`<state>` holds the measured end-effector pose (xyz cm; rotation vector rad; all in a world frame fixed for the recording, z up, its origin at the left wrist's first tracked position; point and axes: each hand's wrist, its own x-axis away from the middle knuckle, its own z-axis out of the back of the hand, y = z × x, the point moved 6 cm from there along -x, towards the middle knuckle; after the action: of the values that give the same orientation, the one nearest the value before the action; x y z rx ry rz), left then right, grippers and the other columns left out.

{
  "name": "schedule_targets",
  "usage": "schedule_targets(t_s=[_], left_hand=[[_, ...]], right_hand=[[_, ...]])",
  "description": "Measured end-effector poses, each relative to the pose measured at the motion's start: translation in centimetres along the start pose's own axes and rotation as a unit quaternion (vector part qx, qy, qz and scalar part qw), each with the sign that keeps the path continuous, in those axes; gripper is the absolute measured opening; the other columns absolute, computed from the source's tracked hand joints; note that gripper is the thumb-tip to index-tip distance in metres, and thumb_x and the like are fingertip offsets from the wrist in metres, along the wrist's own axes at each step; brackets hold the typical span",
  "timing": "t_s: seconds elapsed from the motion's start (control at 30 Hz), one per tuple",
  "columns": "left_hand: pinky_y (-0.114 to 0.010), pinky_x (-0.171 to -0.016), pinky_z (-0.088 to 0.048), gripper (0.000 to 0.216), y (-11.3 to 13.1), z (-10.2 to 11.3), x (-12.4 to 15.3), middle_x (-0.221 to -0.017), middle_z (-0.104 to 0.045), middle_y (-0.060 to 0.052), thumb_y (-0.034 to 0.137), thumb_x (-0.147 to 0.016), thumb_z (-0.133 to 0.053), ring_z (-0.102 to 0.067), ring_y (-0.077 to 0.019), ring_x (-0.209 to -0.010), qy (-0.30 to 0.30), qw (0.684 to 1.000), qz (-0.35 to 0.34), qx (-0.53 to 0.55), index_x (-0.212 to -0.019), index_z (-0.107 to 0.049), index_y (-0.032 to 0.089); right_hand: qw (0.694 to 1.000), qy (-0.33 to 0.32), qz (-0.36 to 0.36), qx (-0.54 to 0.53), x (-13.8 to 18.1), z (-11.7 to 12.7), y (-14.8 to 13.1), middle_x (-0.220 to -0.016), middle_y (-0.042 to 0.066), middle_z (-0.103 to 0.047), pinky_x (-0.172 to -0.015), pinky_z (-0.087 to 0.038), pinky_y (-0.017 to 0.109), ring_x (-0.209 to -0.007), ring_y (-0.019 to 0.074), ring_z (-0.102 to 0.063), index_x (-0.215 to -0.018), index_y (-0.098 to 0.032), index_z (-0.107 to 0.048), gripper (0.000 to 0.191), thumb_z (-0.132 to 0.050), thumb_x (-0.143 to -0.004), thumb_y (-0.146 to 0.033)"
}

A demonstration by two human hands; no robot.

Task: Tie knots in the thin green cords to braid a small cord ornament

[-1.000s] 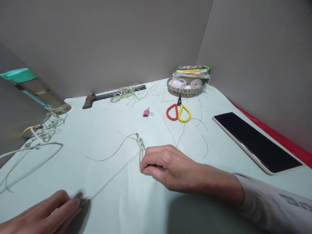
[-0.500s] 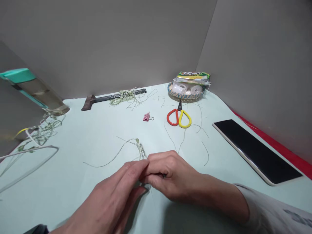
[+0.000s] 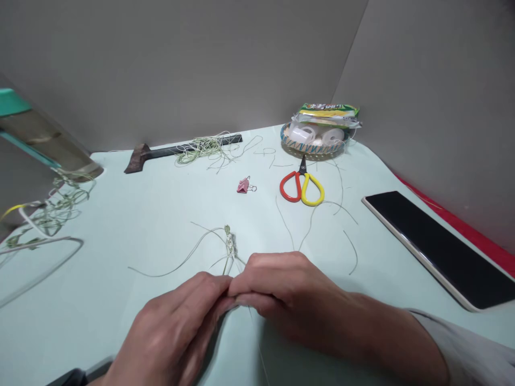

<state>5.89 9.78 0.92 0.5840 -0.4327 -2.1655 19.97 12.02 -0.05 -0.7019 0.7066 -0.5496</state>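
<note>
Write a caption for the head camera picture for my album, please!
Left hand and right hand meet by a knotted cord, scissors and pink binder clip beyond.

The short, knotted green-and-white braid (image 3: 230,244) lies centrally, lengthwise. One thin strand (image 3: 155,276) curves left; other strands (image 3: 227,265) spread near.

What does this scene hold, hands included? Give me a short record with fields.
Hands: left hand and right hand, closed, touching each other
Work: knotted cord, strands running to the hands
Beyond: pink clip, scissors
Far side: hammer-like tool with tangled thread across it; basket
Left: bottle
Right: phone, screen dark
</note>
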Motion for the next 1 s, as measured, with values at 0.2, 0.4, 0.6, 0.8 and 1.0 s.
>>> schedule_targets(t_s=[0.2,0.4,0.6,0.8,1.0], left_hand=[[-0.021,-0.06,-0.051,0.023,-0.1,-0.1,0.3,-0.082,-0.064,0.002,0.01,-0.099,-0.047,-0.066,-0.0124,-0.07,-0.017,0.998,-0.012,0.051,-0.105,-0.061,0.028],[-0.019,-0.063,-0.054,0.04,0.1,-0.5,0.8,-0.095,-0.071,0.0,0.006,-0.096,-0.045,-0.071,-0.0124,-0.077,-0.028,0.996,-0.028,0.076,-0.123,-0.06,0.032],[-0.018,-0.06,-0.056,0.044,0.7,-0.4,0.6,-0.087,-0.067,0.001,0.005,-0.096,-0.04,-0.068,-0.0129,-0.069,-0.018,0.996,-0.06,0.066,-0.127,-0.054,0.032],[-0.022,-0.055,-0.052,0.04,0.9,-0.7,0.5,-0.087,-0.065,0.0,0.005,-0.096,-0.039,-0.067,-0.014,-0.069,-0.027,0.995,-0.063,0.067,-0.12,-0.059,0.03],[-0.025,-0.058,-0.051,0.035,0.9,-1.2,0.9,-0.089,-0.063,-0.001,0.006,-0.098,-0.04,-0.066,-0.0141,-0.07,-0.037,0.996,-0.046,0.069,-0.117,-0.06,0.026]], right_hand=[[0.998,0.006,0.007,0.067,0.2,0.5,-0.2,-0.076,-0.003,-0.062,-0.067,-0.043,0.023,-0.069,0.0112,-0.054,-0.084,-0.019,-0.059,0.016,-0.056,-0.1,-0.014],[0.988,-0.044,-0.042,0.14,0.5,1.2,0.5,-0.107,0.006,-0.066,-0.077,-0.045,0.027,-0.094,0.0165,-0.06,-0.103,-0.019,-0.059,0.009,-0.057,-0.097,-0.014],[0.979,-0.165,-0.05,0.112,0.6,1.2,0.5,-0.108,0.004,-0.065,-0.074,-0.044,0.026,-0.087,0.0139,-0.057,-0.09,-0.021,-0.06,0.02,-0.047,-0.096,-0.007],[0.979,-0.182,-0.042,0.076,0.0,3.0,0.5,-0.085,0.0,-0.065,-0.067,-0.043,0.022,-0.073,0.0107,-0.057,-0.084,-0.017,-0.066,0.021,-0.053,-0.098,-0.008],[0.979,-0.143,-0.034,0.139,-2.0,4.8,1.0,-0.085,0.002,-0.072,-0.07,-0.045,0.025,-0.075,0.0135,-0.064,-0.088,-0.014,-0.075,0.018,-0.059,-0.098,-0.012]])
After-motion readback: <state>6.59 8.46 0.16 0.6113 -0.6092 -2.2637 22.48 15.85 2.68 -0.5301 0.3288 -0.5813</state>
